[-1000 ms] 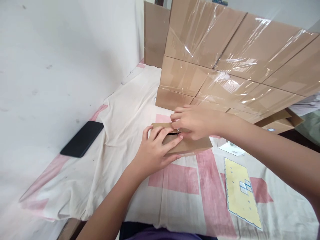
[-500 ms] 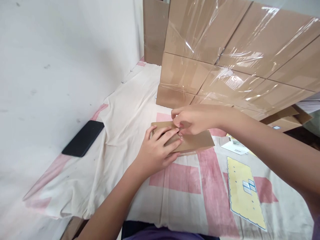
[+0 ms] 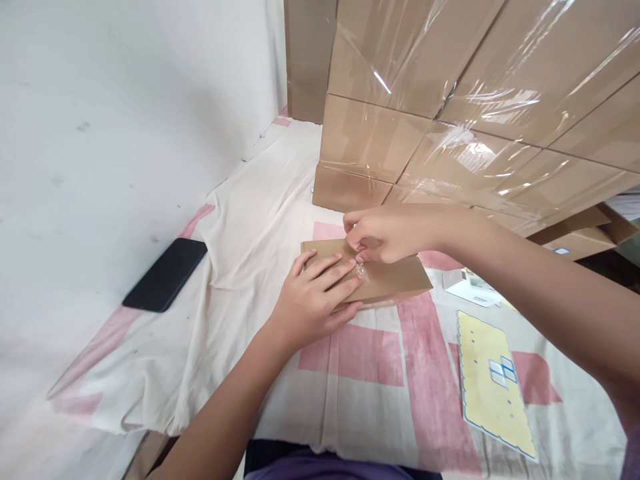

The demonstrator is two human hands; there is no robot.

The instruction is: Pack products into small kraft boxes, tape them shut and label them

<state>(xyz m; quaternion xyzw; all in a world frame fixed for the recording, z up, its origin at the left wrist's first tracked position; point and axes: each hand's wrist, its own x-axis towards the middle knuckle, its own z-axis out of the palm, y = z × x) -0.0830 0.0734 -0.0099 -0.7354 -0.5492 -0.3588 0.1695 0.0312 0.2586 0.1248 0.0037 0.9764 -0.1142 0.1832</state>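
Observation:
A small brown cardboard box [image 3: 395,277] lies on the cloth in front of me. Across its left part my left hand [image 3: 323,287] rests with fingers spread, pressing on the top. My right hand [image 3: 373,237] is closed in a pinch over the middle of the box. A crumpled bit of clear tape [image 3: 361,269] shows at its fingertips, beside the left fingertips. How far the tape runs under the right hand is hidden.
Plastic-wrapped cartons [image 3: 380,140] stand stacked behind the box. A black phone [image 3: 166,275] lies at left near the wall. To the right are a yellow card [image 3: 493,380], a small white open packet [image 3: 473,290] and an open carton [image 3: 575,240]. Patterned cloth [image 3: 250,267] covers the surface.
Both hands stay at nearly the same spots on the box. The right fingers have lifted very slightly, and more of the clear tape shows below them. The view has shifted a little.

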